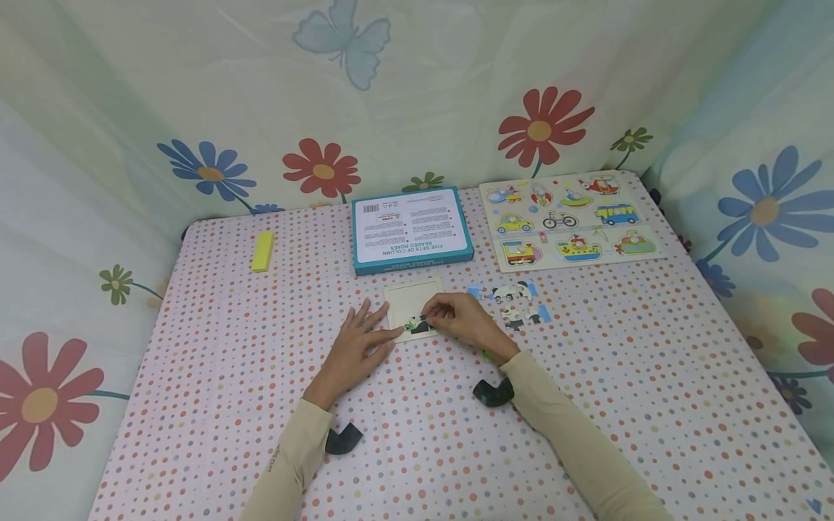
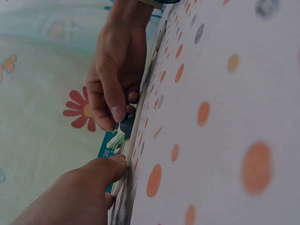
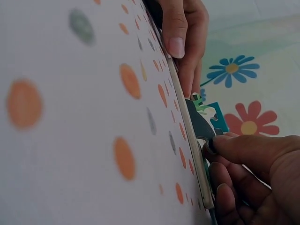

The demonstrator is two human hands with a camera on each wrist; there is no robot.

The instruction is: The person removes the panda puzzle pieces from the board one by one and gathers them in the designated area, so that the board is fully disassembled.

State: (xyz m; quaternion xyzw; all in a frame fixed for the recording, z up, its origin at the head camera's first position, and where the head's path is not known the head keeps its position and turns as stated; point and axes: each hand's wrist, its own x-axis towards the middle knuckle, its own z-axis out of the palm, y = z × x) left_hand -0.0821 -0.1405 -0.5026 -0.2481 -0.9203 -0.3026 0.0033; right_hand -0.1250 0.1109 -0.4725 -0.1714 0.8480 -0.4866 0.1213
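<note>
A small wooden puzzle tray lies in front of me, a panda-picture piece set along its lower edge. My left hand, fingers spread, rests at the tray's left side; in the left wrist view its thumb presses the rim. Over the tray's lower right part, my right hand pinches a small dark puzzle piece between thumb and fingers, right beside the piece in the tray. To the right of the tray lie several loose panda puzzle pieces, partly joined into a picture.
Behind the tray is a teal-edged box. A wooden vehicle puzzle board lies at the back right, a yellow block at the back left. Dark curved pieces show beside both wrists. Flowered curtains surround the dotted tablecloth.
</note>
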